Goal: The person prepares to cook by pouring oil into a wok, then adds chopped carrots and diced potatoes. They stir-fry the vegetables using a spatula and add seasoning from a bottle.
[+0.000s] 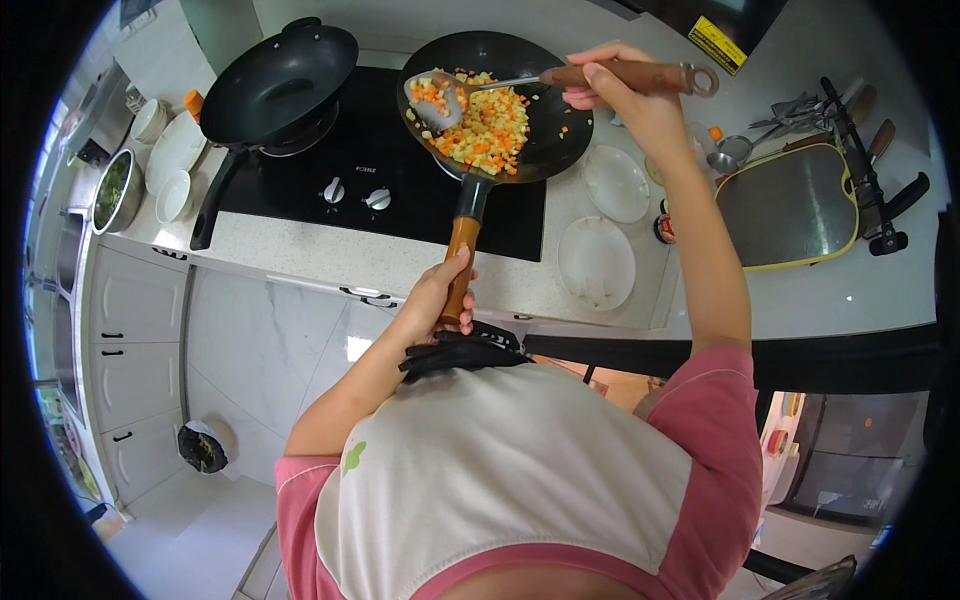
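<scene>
My left hand (442, 296) is closed around the wooden handle of a dark wok (555, 142), which sits over the right side of the black gas cooktop (375, 236). Diced orange and pale yellow vegetables (491, 124) lie mostly in the wok's middle and left part, with a few bits on its right wall. Above the wok's right rim, my right hand (619, 79) grips the brown wooden handle of a metal cooking spatula (442, 109). Its broad head is over the left part of the wok and carries some of the diced pieces.
A second black wok (277, 86) sits on the left burner, its handle jutting over the counter edge. Two white plates (596, 262) (615, 184) lie right of the cooktop. Farther right are a cutting board (795, 210) and a knife rack (862, 165). Bowls (174, 196) and a metal basin (118, 191) stand left.
</scene>
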The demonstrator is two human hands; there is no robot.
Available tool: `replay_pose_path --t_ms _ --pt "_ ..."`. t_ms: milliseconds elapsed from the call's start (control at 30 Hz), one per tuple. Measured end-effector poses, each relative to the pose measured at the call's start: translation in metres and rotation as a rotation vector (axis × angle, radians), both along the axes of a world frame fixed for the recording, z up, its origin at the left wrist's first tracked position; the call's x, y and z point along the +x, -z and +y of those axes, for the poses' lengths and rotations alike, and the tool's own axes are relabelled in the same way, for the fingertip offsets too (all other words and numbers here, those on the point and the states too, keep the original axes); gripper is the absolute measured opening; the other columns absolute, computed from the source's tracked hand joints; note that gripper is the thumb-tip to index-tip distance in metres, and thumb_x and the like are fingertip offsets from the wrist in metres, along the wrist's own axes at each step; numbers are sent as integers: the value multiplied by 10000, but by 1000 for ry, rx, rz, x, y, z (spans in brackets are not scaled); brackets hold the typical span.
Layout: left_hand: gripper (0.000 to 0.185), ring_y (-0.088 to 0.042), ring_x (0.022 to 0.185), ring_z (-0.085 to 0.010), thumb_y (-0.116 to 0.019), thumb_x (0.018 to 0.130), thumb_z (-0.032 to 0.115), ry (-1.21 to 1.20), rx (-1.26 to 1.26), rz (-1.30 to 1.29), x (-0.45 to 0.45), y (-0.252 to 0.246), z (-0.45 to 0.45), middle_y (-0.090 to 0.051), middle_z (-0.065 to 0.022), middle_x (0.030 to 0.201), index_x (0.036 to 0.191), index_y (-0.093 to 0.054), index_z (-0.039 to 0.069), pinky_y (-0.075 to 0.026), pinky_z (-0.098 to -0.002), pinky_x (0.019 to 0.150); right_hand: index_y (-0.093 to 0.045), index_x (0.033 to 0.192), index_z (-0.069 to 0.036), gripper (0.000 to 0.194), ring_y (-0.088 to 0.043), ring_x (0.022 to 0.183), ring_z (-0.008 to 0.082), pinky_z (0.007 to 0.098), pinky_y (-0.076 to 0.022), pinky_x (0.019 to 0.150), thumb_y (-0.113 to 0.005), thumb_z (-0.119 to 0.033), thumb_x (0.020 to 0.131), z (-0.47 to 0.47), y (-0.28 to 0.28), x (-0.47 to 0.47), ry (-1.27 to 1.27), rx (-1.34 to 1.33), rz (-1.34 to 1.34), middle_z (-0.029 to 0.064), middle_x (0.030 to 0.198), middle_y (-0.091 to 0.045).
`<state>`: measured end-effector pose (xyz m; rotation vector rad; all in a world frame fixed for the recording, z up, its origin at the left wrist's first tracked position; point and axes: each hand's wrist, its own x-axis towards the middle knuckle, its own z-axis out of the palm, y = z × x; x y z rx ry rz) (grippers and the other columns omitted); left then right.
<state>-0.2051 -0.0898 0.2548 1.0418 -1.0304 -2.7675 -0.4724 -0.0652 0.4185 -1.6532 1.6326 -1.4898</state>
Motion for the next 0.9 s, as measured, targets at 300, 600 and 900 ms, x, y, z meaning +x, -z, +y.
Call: replay_pose_path --t_ms 300,600,900 --pt "484 -507 432 -123 -518 913 515 -2 24 4 1 2 -1 -506 -22 598 992 -449 42 -479 -272 418 -648 978 11 202 -682 697 156 241 -583 663 -634 -154 861 -58 4 12 115 202 202 137 853 -689" --pt "483 -512 435 -126 -513 915 515 10 13 10 0 5 -3 -507 -21 595 990 -450 42 -480 -269 413 -622 870 85 211 -686 619 213 277 -591 545 -650 -115 807 -81 12 -2 194 -52 -129 181 744 -669" --pt "472 -482 423 -118 -502 920 530 -4 7 6 2 3 -3 -487 -5 578 974 -469 63 -442 -262 409 -583 887 124 313 -682 617 281 302 -597 569 -636 -181 837 -75 44 -23 536 -133 -320 235 761 -645"
